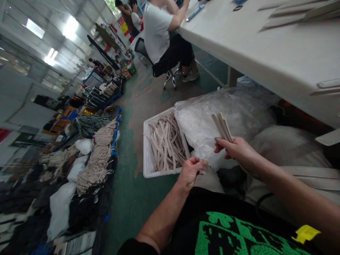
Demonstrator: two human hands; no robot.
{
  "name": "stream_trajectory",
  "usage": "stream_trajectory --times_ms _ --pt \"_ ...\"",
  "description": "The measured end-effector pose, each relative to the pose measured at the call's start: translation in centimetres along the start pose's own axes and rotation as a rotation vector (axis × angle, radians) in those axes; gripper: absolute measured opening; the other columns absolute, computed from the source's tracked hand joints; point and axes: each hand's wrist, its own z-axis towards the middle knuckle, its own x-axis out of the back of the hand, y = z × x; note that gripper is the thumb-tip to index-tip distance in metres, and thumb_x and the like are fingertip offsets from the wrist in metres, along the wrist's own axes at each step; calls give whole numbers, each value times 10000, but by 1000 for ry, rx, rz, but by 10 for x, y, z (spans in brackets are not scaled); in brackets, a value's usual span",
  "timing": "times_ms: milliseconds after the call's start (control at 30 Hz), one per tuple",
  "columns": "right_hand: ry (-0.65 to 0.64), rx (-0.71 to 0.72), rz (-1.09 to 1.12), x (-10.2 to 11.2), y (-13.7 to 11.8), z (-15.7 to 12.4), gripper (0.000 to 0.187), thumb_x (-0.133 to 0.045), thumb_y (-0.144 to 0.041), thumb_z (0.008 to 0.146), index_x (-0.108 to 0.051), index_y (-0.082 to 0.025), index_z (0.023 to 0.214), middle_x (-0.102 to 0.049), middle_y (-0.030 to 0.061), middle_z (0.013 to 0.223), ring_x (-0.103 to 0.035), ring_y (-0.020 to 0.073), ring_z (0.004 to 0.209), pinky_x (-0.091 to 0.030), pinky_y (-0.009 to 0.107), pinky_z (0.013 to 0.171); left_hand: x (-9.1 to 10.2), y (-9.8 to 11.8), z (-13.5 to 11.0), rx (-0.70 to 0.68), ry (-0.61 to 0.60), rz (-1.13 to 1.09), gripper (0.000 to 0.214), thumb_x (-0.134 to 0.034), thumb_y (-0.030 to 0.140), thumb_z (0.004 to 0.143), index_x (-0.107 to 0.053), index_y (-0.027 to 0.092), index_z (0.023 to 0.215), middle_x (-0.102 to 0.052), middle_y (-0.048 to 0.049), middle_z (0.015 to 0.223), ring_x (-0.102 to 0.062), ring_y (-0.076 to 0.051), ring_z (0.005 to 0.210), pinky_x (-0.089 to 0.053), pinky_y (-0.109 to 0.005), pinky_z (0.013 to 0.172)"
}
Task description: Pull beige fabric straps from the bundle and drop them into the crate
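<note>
My right hand point(237, 150) is closed on a small bundle of beige straps point(222, 126) that stick up from the fingers. My left hand point(190, 170) is pinched on the edge of a clear plastic bag point(212, 117), just beside a white crate point(146, 148) on the floor. The crate is full of loose beige straps point(167, 145). The plastic bag bulges to the right of the crate, under the table edge.
A white worktable point(265, 46) runs along the upper right. A seated person in a white shirt point(159, 32) works at its far end on an office chair. Heaps of beige and dark straps and white bags point(90, 159) line the left of the green floor.
</note>
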Motion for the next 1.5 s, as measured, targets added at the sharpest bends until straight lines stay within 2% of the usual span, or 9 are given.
stream_trajectory --times_ms 100,133,300,533,800,967,1100,1367,1500 --pt "-220 -32 -75 -8 4 0 464 -746 -642 730 -695 -185 662 -713 59 625 -522 126 464 -434 229 382 -1 -4 -2 -25 -29 106 589 -948 593 439 -661 141 685 -593 36 569 -486 -69 501 -368 -217 506" --pt "-242 -22 -86 -11 5 0 452 -766 -637 703 -689 -195 646 -685 37 589 -507 120 450 -415 224 372 -2 -6 -3 -27 -44 144 584 -943 596 448 -672 142 696 -601 34 573 -491 -74 503 -377 -227 517" --pt "-99 37 9 -16 9 5 385 -781 -569 614 -650 -222 716 -613 -13 619 -504 117 498 -416 226 411 -6 -16 -8 1 -110 181 578 -946 581 464 -659 140 704 -597 35 570 -497 -80 515 -387 -245 558" --pt "-142 50 13 -12 9 8 333 -748 -516 592 -651 -216 699 -593 -24 615 -482 106 495 -415 239 434 -2 -14 -7 172 -173 -111 630 -971 575 451 -639 137 760 -627 16 646 -538 -83 557 -448 -247 615" --pt "-145 51 -5 -13 7 6 238 -732 -433 620 -648 -217 678 -537 -52 533 -451 97 455 -373 227 409 3 -18 -4 331 -264 -199 550 -1008 393 459 -660 139 801 -647 8 700 -598 -110 630 -490 -291 712" --pt "-160 58 -2 -14 6 6 236 -718 -426 620 -656 -210 693 -584 -36 584 -483 102 474 -399 231 422 4 -24 -2 423 -361 -285 551 -975 374 571 -723 142 1002 -702 -32 814 -646 -150 688 -498 -311 722" --pt "-154 70 -1 -14 5 6 240 -713 -432 613 -651 -210 679 -565 -38 576 -473 100 480 -394 228 420 9 -35 0 445 -437 -323 437 -924 336 673 -713 133 997 -702 -32 824 -650 -142 680 -495 -306 734" --pt "-157 73 2 -13 4 3 232 -706 -427 628 -649 -212 691 -592 -26 611 -481 98 488 -388 222 419 9 -40 -2 427 -453 -275 460 -947 306 622 -687 162 973 -702 -17 807 -658 -136 682 -510 -284 711" --pt "-158 70 -6 -13 5 5 228 -704 -422 624 -642 -212 687 -592 -26 606 -483 99 485 -394 223 419 4 -34 -3 414 -442 -251 560 -1007 344 476 -680 154 888 -682 5 741 -617 -109 595 -511 -260 641"
